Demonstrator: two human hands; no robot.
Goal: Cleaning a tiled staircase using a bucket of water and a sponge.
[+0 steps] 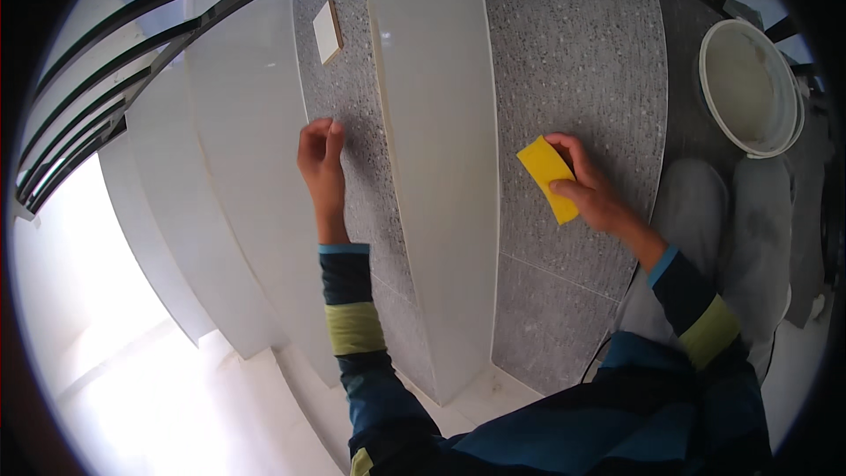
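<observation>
A yellow sponge (548, 179) is gripped in my right hand (592, 189), thumb on its near face and fingers behind it. The sponge is tilted over a grey speckled stair tread (577, 62); whether it touches the surface I cannot tell. My left hand (322, 163) is to the left, by the edge of a lower grey tread (366, 211). Its fingers are curled in and the thumb is drawn up beside them; anything between them is hidden. Beyond that hand, a small white tile piece (327, 33) with a brownish edge rests on the lower tread.
A white bucket (752, 88) with whitish contents stands at the far right, near my grey-clothed knees (692, 229). A pale riser (441, 167) separates the two treads. Further pale steps (233, 132) descend left. Black metal railings (150, 26) run along the far and left sides.
</observation>
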